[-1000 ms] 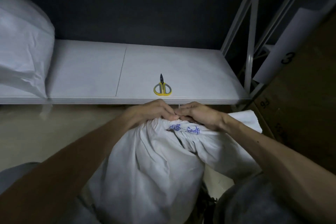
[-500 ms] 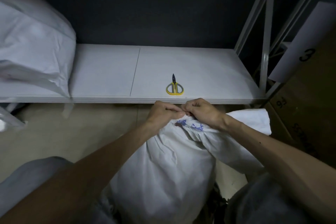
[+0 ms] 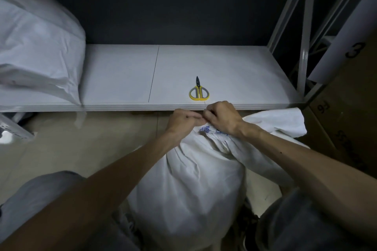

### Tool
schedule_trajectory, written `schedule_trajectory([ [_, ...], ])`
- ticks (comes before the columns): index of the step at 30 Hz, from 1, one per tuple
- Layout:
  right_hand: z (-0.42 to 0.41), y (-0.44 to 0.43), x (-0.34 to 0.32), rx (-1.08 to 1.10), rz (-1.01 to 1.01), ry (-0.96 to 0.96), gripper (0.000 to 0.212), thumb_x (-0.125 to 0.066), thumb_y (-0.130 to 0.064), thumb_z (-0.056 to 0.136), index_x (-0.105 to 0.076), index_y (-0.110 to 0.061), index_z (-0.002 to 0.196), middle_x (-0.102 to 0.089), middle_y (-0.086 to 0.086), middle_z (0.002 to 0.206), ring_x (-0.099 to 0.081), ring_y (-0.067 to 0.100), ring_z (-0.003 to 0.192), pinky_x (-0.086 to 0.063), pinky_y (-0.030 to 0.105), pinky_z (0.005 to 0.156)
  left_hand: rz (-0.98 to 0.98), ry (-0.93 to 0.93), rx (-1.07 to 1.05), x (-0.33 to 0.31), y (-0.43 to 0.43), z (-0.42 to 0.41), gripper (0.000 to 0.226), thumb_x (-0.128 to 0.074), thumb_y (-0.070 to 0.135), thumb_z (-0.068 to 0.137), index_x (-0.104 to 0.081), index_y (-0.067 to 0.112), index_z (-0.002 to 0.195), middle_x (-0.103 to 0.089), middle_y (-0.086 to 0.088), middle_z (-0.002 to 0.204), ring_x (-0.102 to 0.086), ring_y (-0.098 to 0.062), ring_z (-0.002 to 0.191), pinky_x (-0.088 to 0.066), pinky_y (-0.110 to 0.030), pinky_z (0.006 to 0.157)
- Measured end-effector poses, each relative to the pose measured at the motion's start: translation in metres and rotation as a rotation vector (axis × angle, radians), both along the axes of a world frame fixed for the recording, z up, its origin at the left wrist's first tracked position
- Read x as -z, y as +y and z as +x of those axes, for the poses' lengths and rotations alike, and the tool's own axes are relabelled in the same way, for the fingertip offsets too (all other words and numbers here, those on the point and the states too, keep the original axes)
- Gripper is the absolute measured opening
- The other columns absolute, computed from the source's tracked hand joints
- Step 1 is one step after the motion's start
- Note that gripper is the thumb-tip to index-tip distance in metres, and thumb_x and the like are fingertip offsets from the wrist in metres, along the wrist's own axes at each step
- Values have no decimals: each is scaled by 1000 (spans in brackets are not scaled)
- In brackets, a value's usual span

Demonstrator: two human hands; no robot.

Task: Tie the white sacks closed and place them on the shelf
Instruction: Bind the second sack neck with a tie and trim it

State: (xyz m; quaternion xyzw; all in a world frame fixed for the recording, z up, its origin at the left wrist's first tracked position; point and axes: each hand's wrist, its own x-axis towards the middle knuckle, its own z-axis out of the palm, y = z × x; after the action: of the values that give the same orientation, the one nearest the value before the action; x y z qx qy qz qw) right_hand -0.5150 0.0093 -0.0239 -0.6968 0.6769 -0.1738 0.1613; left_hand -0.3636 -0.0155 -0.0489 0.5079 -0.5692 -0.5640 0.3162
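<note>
Hands: left hand [image 3: 184,121] and right hand [image 3: 221,117] both pinched tight on white sack [image 3: 189,179] mouth, knuckles touching.

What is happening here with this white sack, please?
A person is closing a white sack that stands on the floor between their knees. The left hand and right hand both pinch the gathered neck, just in front of the shelf. It is not on the shelf yet. Another white sack already lies at the shelf's left end, and yellow-handled scissors rest near its front edge.
</note>
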Motion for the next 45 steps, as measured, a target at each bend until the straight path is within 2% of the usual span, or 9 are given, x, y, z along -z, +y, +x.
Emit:
schedule_trajectory([
  [4, -2, 2, 1, -129, -110, 59, 28, -53, -12, 89, -45, -21, 63, -57, 17, 64, -33, 30, 63, -27, 30, 62, 2, -29, 2, 3, -3, 3, 18, -84, 2, 69, -81, 10, 86, -76, 3, 74, -68, -7, 77, -54, -27, 86],
  [8, -2, 2, 4, -188, -94, 61, 30, -54, -10, 89, -42, -19, 63, -40, 1, 54, -31, 28, 62, -25, 29, 61, -27, -42, 18, 8, -2, 6, 18, -85, 3, 69, -81, 17, 81, -76, 9, 72, -67, -3, 75, -53, -22, 83],
  [14, -4, -7, -3, 10, 44, -222, 44, -52, -15, 91, -40, -19, 49, -38, -6, 48, -36, 14, 53, -33, 31, 57, -52, 57, 134, -3, -15, 10, 13, -80, -1, 77, -80, 10, 84, -77, -2, 80, -69, -11, 83, -54, -27, 88],
  [18, -1, -9, -6, 46, 110, -292, 43, -53, -17, 92, -44, -20, 50, -39, -8, 47, -36, 9, 50, -32, 29, 56, -51, 69, 109, -1, -15, 7, 15, -79, -5, 76, -78, 7, 85, -75, -3, 78, -68, -11, 79, -53, -24, 84],
  [24, 6, -4, 3, 38, 50, -162, 40, -52, -13, 87, -45, -21, 49, -43, -5, 48, -41, 19, 58, -33, 29, 59, 9, 13, 110, 2, -14, 11, 16, -79, -7, 73, -78, 0, 88, -75, -7, 78, -69, -11, 78, -54, -24, 87],
  [32, 9, -3, 6, -136, -54, -1, 28, -53, -11, 87, -48, -19, 61, -37, -9, 49, -37, 25, 62, -26, 29, 60, 14, -23, 126, 6, -15, 18, 19, -80, -5, 74, -78, 1, 91, -74, -3, 75, -67, -3, 71, -52, -13, 77],
  [37, 5, -8, 7, -45, -25, -91, 42, -52, -13, 89, -38, -21, 50, -37, -5, 47, -37, 23, 59, -30, 30, 59, -43, 27, 135, 10, -13, 21, 13, -81, 6, 78, -80, 13, 89, -78, -5, 90, -69, -9, 85, -52, -24, 90],
  [40, 3, -13, 4, 5, 21, -185, 44, -52, -16, 91, -39, -19, 49, -38, -5, 47, -36, 16, 54, -33, 31, 58, -84, 82, 98, 10, -9, 20, 15, -78, 4, 80, -79, 17, 85, -77, 10, 80, -69, 1, 81, -52, -14, 82],
  [45, 11, -16, -1, 12, 62, -193, 43, -52, -20, 93, -43, -21, 51, -43, -5, 50, -41, 17, 57, -38, 35, 63, -9, 132, 0, 8, -11, 19, 14, -79, -3, 77, -78, 6, 87, -76, 6, 74, -69, -2, 74, -52, -14, 76],
])
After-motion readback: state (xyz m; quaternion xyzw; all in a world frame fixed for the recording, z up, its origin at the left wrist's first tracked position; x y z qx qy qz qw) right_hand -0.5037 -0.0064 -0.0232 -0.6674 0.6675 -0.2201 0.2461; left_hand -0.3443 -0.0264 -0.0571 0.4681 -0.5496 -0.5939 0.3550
